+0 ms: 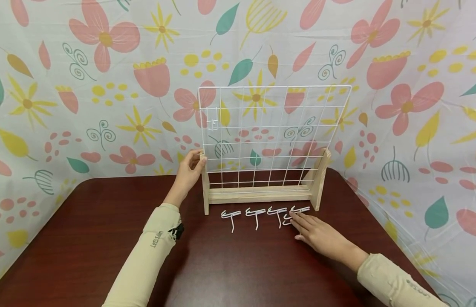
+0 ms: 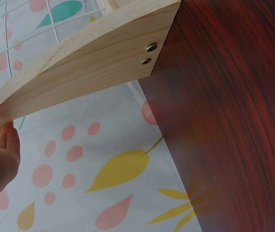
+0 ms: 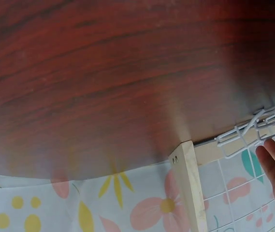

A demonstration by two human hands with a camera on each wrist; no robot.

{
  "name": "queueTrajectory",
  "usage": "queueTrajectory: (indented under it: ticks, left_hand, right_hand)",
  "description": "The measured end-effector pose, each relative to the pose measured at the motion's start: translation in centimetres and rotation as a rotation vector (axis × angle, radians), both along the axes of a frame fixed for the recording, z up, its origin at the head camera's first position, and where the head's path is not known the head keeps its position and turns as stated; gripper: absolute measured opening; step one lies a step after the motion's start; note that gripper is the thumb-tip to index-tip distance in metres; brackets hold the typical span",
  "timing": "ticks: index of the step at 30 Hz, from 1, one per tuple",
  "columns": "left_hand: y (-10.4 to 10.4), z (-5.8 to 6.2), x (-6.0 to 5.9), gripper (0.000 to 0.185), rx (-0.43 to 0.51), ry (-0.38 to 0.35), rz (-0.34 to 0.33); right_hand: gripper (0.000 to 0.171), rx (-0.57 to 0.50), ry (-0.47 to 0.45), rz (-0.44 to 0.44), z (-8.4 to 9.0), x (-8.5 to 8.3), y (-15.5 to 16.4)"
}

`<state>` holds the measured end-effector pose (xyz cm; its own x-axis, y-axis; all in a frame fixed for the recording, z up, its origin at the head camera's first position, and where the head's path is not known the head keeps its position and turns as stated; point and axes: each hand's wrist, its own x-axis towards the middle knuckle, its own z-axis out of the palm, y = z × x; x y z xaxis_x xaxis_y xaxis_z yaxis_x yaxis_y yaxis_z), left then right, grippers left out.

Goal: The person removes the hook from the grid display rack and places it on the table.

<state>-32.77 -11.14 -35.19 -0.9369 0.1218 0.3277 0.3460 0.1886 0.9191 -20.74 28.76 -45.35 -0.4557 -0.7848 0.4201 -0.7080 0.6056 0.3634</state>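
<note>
A white wire grid panel (image 1: 268,128) stands upright in a pale wooden base (image 1: 261,195) on the table. My left hand (image 1: 189,170) pinches the top of the base's left side piece (image 2: 79,72) between thumb and fingers. Several white wire hooks (image 1: 256,213) lie in a row in front of the base. Over the right end of that row is my right hand (image 1: 318,234), its fingers extended and fingertips at the rightmost hook (image 1: 301,209), partly covering it. In the right wrist view, the fingertips overlap the white wire hooks (image 3: 267,123).
A small white wire piece (image 1: 212,123) hangs on the grid's upper left. The dark red-brown table (image 1: 238,264) has a flower-patterned cloth (image 1: 107,85) hanging behind it and at its sides. The right side piece (image 1: 320,179) of the base stands beyond my right hand.
</note>
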Motion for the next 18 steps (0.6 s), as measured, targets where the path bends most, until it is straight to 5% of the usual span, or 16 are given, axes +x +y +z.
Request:
queueTrajectory:
  ticks: [18]
  left_hand:
    - [-0.05, 0.03, 0.2, 0.042, 0.002, 0.025, -0.003]
  right_hand:
    - [0.064, 0.051, 0.096, 0.023, 0.15, 0.19, -0.05]
